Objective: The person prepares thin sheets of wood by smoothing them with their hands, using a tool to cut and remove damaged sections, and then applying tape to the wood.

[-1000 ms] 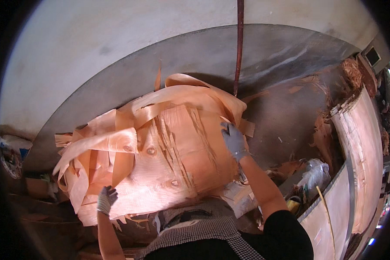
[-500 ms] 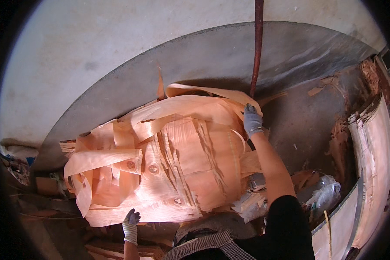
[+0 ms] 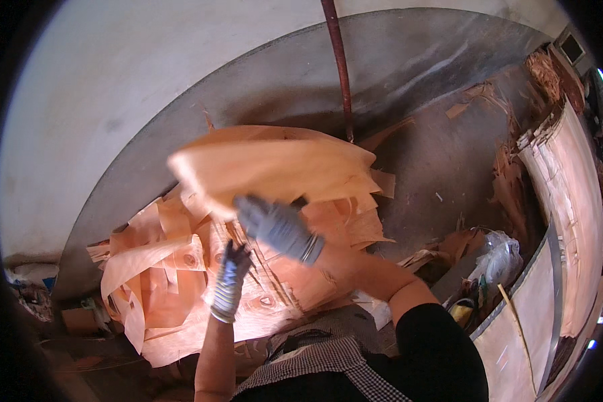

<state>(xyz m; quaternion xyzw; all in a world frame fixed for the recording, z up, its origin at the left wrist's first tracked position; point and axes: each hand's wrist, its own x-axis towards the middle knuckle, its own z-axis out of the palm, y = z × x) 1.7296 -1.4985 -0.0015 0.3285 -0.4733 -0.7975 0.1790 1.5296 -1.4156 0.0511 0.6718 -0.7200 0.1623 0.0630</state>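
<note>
the right hand is gloved in grey and its fingers are clenched on the near edge of a thin wood veneer sheet. the sheet is lifted off the heap and blurred with motion, fanning out toward twelve o'clock of the hand. the left hand, in a dark striped glove, sits at seven o'clock of the right one with its fingers spread and released, tips just touching or hovering on the pile of veneer pieces; contact is hard to tell.

the pile spreads from the hands toward eight o'clock over a grey floor. a rusty red pipe runs up at one o'clock. a stack of long veneer sheets curves along three o'clock, with a crumpled plastic bag at four o'clock.

judged from this, the step in hand is lifting one sheet away from the heap. the next move would call for a firm pinch and a clear swing, since the thin, split sheet could tear or snag.
</note>
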